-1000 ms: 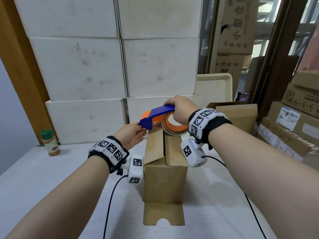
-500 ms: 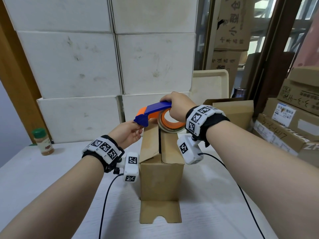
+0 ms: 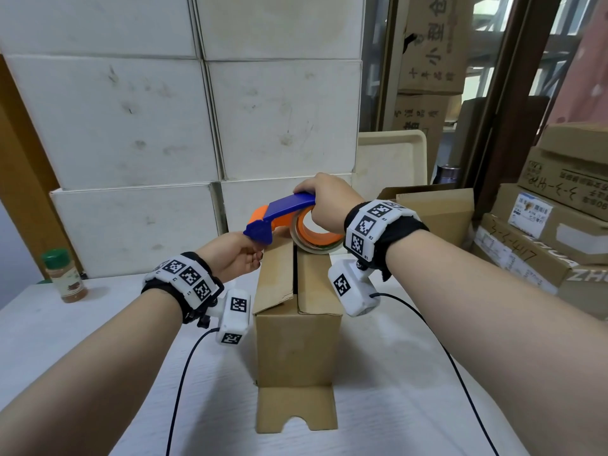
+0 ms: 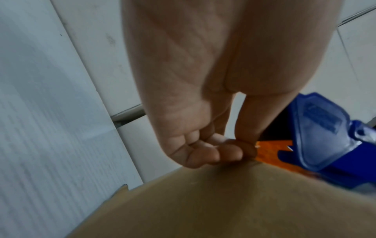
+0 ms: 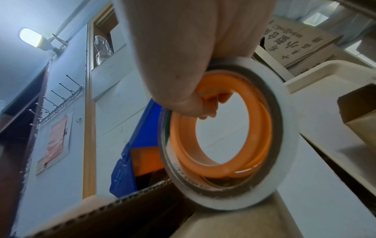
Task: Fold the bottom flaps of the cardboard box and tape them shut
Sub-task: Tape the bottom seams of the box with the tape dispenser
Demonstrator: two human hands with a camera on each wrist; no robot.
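Note:
A tall brown cardboard box (image 3: 296, 343) stands on the white table (image 3: 82, 340). Its two upper flaps nearly meet, and the left flap (image 3: 275, 278) is tilted up. A blue and orange tape dispenser (image 3: 279, 213) with its tape roll (image 3: 317, 240) rests on the flaps' far end; the roll (image 5: 280, 128) touches the right flap. My right hand (image 3: 327, 199) grips the dispenser through the roll's core. My left hand (image 3: 235, 255) is under the dispenser's blue nose (image 4: 325, 136), with thumb and fingertips (image 4: 234, 151) pinched at the orange mouth just above the flap edge. The clear tape barely shows.
Stacked white boxes (image 3: 131, 126) form a wall behind. A green-lidded spice jar (image 3: 62, 274) stands at the far left. A cream tray (image 3: 391, 159), an open carton (image 3: 434, 209) and labelled cartons (image 3: 559, 209) crowd the right. One box flap (image 3: 296, 409) lies flat toward me.
Hands, dispenser and box keep almost the same pose; only the head view has shifted slightly.

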